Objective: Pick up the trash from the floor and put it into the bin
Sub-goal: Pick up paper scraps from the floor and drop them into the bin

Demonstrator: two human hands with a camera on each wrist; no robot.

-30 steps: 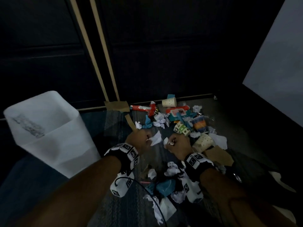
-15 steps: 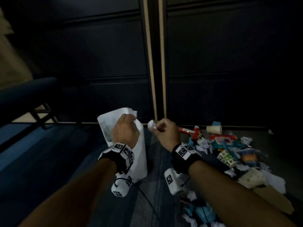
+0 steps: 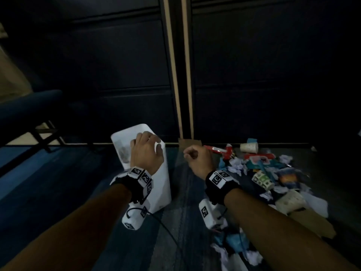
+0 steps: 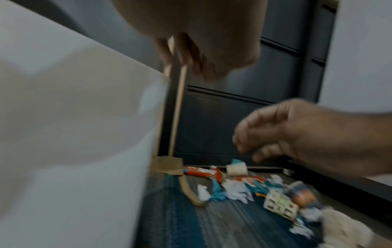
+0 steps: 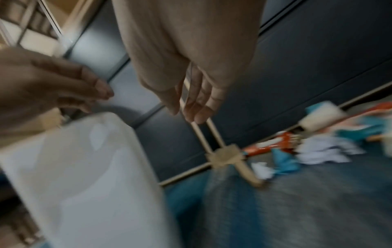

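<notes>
The white bin (image 3: 161, 184) stands on the blue carpet, left of centre. My left hand (image 3: 147, 143) hovers over its opening, fingers loosely spread and holding nothing; the left wrist view shows the same empty hand (image 4: 201, 55) beside the bin wall (image 4: 74, 134). My right hand (image 3: 194, 156) hangs just right of the bin. Its fingers (image 5: 197, 107) are relaxed and empty in the right wrist view. A pile of trash (image 3: 263, 169) lies on the floor to the right: crumpled white paper, coloured wrappers and a paper cup (image 3: 249, 147).
Dark cabinet doors (image 3: 254, 75) close off the back. A blue chair (image 3: 29, 106) stands at the far left. A flat cardboard piece (image 3: 312, 222) and more crumpled paper (image 3: 252, 257) lie near my right forearm. A thin cable (image 3: 170, 231) trails on the carpet.
Both hands carried white paper scraps from the pile over to the bin. The scraps are no longer in either hand, and the fingers have loosened.
</notes>
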